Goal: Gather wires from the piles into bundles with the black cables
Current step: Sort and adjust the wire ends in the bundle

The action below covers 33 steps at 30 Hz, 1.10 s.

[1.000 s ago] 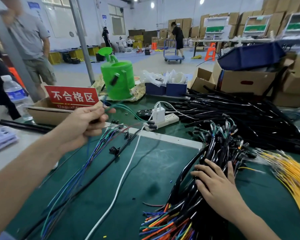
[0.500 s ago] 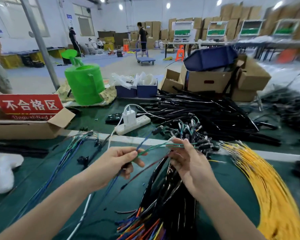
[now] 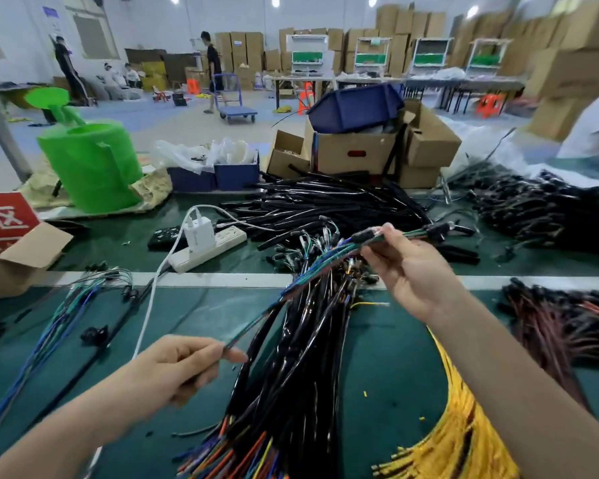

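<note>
A thin bundle of blue and green wires (image 3: 312, 274) stretches in the air between my two hands. My left hand (image 3: 180, 366) pinches its lower end above the green mat. My right hand (image 3: 408, 267) grips its upper end near the black connectors (image 3: 436, 230). Beneath them lies a pile of black cables with coloured wire ends (image 3: 291, 375). A yellow wire pile (image 3: 464, 437) lies under my right forearm. Loose blue and green wires (image 3: 66, 316) lie on the mat at the left.
A white power strip with a charger (image 3: 208, 245) sits behind the pile. A heap of black cables (image 3: 325, 205) and cardboard boxes (image 3: 357, 150) fill the back. Red-brown wires (image 3: 567, 323) lie at the right, a green watering can (image 3: 90, 164) and an open box (image 3: 18, 257) at the left.
The view has swung right. My right hand has risen and moved right, drawing the blue-green wires out longer; my left hand has dropped lower, still pinching the other end.
</note>
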{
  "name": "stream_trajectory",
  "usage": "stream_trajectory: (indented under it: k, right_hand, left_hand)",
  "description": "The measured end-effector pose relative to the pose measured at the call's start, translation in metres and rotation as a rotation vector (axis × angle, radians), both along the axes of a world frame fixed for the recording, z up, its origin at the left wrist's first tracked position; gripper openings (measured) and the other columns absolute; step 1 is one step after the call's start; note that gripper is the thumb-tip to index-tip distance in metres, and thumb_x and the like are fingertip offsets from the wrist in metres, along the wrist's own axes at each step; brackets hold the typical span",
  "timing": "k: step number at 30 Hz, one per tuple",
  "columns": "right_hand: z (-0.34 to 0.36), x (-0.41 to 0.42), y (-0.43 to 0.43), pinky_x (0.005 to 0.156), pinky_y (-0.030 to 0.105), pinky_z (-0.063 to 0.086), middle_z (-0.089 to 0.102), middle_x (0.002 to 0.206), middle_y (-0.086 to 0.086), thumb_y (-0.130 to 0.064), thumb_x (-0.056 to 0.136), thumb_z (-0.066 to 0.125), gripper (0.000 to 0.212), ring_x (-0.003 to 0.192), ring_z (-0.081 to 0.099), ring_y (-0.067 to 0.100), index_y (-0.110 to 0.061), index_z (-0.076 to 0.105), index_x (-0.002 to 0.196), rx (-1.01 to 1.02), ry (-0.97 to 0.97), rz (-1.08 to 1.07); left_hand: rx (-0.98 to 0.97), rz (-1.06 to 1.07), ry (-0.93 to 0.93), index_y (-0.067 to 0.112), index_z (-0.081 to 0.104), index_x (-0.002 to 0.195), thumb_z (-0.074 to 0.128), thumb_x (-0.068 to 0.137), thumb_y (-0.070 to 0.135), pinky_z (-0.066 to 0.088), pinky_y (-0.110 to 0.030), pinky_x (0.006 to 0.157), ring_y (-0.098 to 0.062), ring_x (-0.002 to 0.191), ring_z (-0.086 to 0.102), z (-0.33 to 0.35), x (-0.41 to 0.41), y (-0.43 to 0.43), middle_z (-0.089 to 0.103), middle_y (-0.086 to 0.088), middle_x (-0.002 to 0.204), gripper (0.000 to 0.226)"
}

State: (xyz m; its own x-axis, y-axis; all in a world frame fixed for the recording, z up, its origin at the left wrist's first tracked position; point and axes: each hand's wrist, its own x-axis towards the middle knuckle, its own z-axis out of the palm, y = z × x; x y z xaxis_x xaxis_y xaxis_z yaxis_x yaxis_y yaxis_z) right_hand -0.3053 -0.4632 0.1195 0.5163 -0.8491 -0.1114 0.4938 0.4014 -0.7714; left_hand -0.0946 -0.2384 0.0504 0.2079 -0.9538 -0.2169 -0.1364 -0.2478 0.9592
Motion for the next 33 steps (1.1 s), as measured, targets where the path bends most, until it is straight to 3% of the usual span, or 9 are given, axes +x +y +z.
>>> stream_trajectory:
  k: [6, 8, 12, 14, 18, 21, 28, 31, 33]
  right_hand:
    - [0.064, -0.016, -0.074, 0.065, 0.023, 0.058, 0.062, 0.094, 0.015, -0.014, 0.098, 0.047, 0.023, 0.098, 0.06, 0.022, 0.005, 0.058, 0.093, 0.009, -0.348, -0.099]
    - [0.064, -0.017, -0.088, 0.073, 0.022, 0.058, 0.057, 0.099, 0.015, -0.018, 0.098, 0.048, 0.026, 0.102, 0.06, 0.022, 0.005, 0.056, 0.108, -0.024, -0.283, -0.085]
    - [-0.012, -0.019, -0.086, 0.078, 0.031, 0.053, 0.059, 0.1, 0.015, -0.012, 0.096, 0.053, 0.037, 0.092, 0.061, 0.023, 0.004, 0.051, 0.13, -0.645, 1.109, 0.073]
    - [-0.06, -0.029, -0.075, 0.068, 0.03, 0.051, 0.064, 0.09, 0.015, -0.01, 0.09, 0.06, 0.031, 0.076, 0.064, 0.019, 0.0, 0.061, 0.12, -0.763, 1.387, 0.109]
    - [-0.101, -0.06, -0.068, 0.076, 0.031, 0.045, 0.066, 0.104, 0.014, -0.009, 0.085, 0.059, 0.013, 0.098, 0.059, 0.029, -0.008, 0.069, 0.094, -0.921, 1.672, -0.038]
    - [-0.104, -0.07, -0.063, 0.068, 0.031, 0.044, 0.065, 0.094, 0.013, -0.013, 0.085, 0.062, 0.009, 0.087, 0.059, 0.029, -0.007, 0.064, 0.077, -1.006, 1.782, -0.046]
    - [-0.101, -0.048, -0.062, 0.066, 0.032, 0.039, 0.053, 0.106, 0.011, -0.011, 0.091, 0.052, 0.007, 0.09, 0.055, 0.031, -0.007, 0.057, 0.088, -0.982, 2.005, -0.011]
    - [-0.085, -0.041, -0.07, 0.068, 0.031, 0.039, 0.053, 0.098, 0.015, -0.022, 0.092, 0.052, 0.016, 0.096, 0.059, 0.034, -0.005, 0.052, 0.09, -0.837, 1.807, -0.105]
    - [-0.058, -0.036, -0.074, 0.06, 0.028, 0.042, 0.061, 0.083, 0.013, -0.017, 0.094, 0.048, 0.012, 0.078, 0.062, 0.026, -0.006, 0.047, 0.088, -0.779, 1.572, -0.176]
  left_hand:
    - [-0.008, -0.097, 0.187, 0.013, 0.069, 0.086, 0.056, 0.09, 0.043, 0.023, -0.014, 0.037, -0.01, 0.042, 0.022, 0.013, -0.019, -0.007, 0.038, 0.0, 0.053, 0.033]
    - [-0.026, -0.101, 0.268, 0.017, 0.066, 0.084, 0.05, 0.088, 0.036, 0.021, -0.014, 0.035, -0.008, 0.041, 0.021, 0.016, -0.041, -0.027, 0.034, 0.003, 0.052, 0.026]
    - [-0.062, 0.073, 0.577, 0.014, 0.055, 0.089, 0.04, 0.097, 0.028, 0.014, -0.009, 0.033, -0.002, 0.035, 0.017, -0.003, -0.09, -0.071, 0.025, 0.008, 0.048, 0.022]
    - [-0.087, 0.138, 0.644, 0.008, 0.055, 0.095, 0.035, 0.101, 0.02, 0.015, -0.01, 0.031, -0.002, 0.034, 0.019, -0.016, -0.108, -0.085, 0.027, 0.007, 0.047, 0.025]
    - [-0.172, 0.15, 0.742, -0.001, 0.055, 0.101, 0.04, 0.095, 0.01, 0.02, -0.013, 0.031, -0.003, 0.037, 0.024, -0.032, -0.113, -0.091, 0.034, 0.003, 0.051, 0.02]
    - [-0.222, 0.11, 0.799, 0.003, 0.057, 0.104, 0.048, 0.086, 0.02, 0.023, -0.014, 0.032, -0.004, 0.04, 0.024, -0.038, -0.109, -0.088, 0.034, 0.001, 0.054, 0.026]
    - [-0.234, 0.081, 0.796, 0.001, 0.07, 0.094, 0.051, 0.085, 0.019, 0.024, -0.014, 0.032, -0.004, 0.039, 0.023, -0.048, -0.107, -0.087, 0.031, 0.002, 0.053, 0.028]
    - [-0.264, 0.076, 0.834, -0.002, 0.067, 0.087, 0.052, 0.083, 0.016, 0.026, -0.014, 0.033, -0.005, 0.04, 0.026, -0.048, -0.106, -0.087, 0.034, 0.0, 0.055, 0.024]
    - [-0.28, 0.084, 0.83, -0.003, 0.062, 0.085, 0.051, 0.083, 0.014, 0.03, -0.015, 0.035, -0.006, 0.041, 0.031, -0.047, -0.107, -0.089, 0.04, -0.003, 0.058, 0.021]
